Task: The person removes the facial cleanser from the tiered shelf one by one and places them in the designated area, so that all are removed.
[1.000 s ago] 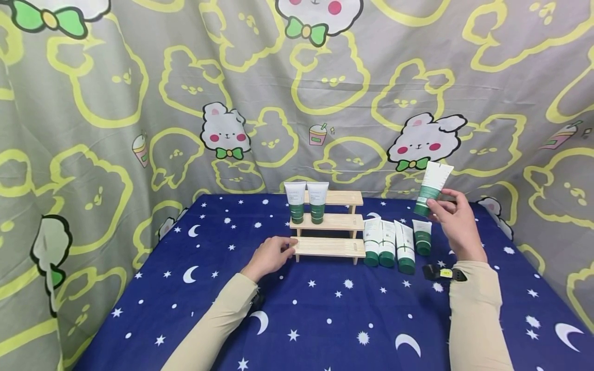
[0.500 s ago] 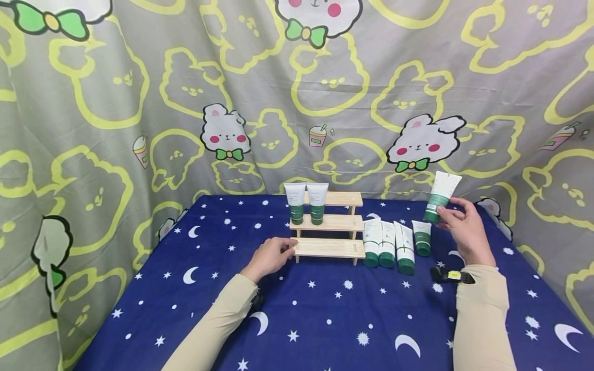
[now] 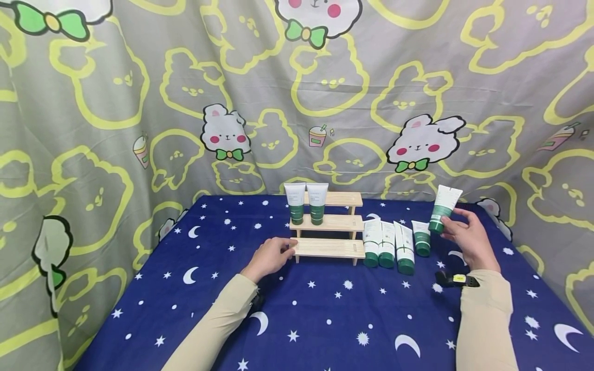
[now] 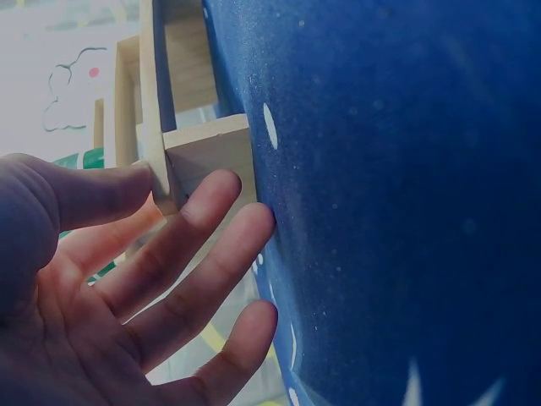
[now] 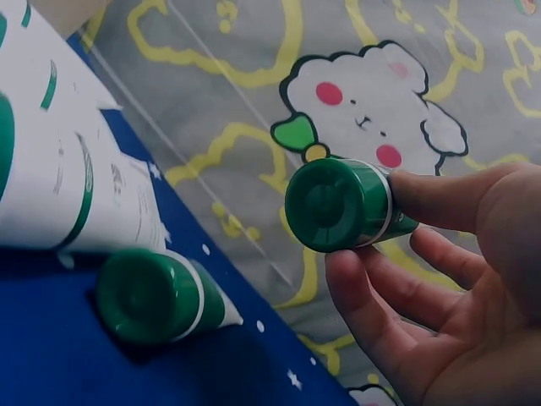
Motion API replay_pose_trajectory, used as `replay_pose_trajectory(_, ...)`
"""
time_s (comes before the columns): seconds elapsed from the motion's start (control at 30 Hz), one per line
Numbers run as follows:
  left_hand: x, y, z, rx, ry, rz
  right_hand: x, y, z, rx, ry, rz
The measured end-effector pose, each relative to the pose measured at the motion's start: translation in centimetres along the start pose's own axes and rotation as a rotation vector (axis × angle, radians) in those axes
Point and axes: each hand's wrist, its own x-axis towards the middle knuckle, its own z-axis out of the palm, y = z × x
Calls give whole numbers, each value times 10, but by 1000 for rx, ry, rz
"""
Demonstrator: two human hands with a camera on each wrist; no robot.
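My right hand [image 3: 468, 237] pinches a small white-and-green squeeze tube [image 3: 445, 207] by its lower end, raised above the table with the green cap down. The right wrist view shows that cap [image 5: 325, 207] between thumb and fingers. At the left end of a three-step wooden stand [image 3: 329, 248], my left hand [image 3: 270, 257] grips the lowest step, its thumb on the board and the other fingers by the leg [image 4: 207, 152]. Two similar tubes [image 3: 317, 203] stand upright side by side on the middle step.
Right of the stand, several white tubes with green caps [image 3: 386, 245] stand close together. A smaller tube [image 3: 422, 238] stands behind them, nearest my right hand. Dark blue cloth with moons and stars [image 3: 325, 319] covers the table, and a patterned curtain [image 3: 260, 77] hangs behind.
My right hand has moved right and downward with the tube, away from the curtain's rabbit print. My left hand and the stand stay where they were.
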Motion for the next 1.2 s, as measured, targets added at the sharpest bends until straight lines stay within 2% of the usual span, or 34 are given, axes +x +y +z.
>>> replay_pose_trajectory(0.17,0,0,0,1,0,-1,0,8,-7,155,-42,26)
replay_pose_trajectory(0.23,0,0,0,1,-1,-6,0,12,-10,168,-58,37)
replay_pose_trajectory(0.4,0,0,0,5,3,-7,0,19,-17,57,-94,69)
replay_pose_trajectory(0.6,0,0,1,10,7,-2,-1,27,-23,62,-104,106)
replay_pose_trajectory(0.9,0,0,0,10,9,1,-3,32,-27,-169,-155,163)
replay_pose_trajectory(1.2,0,0,0,3,8,0,-3,36,-24,-252,-195,170)
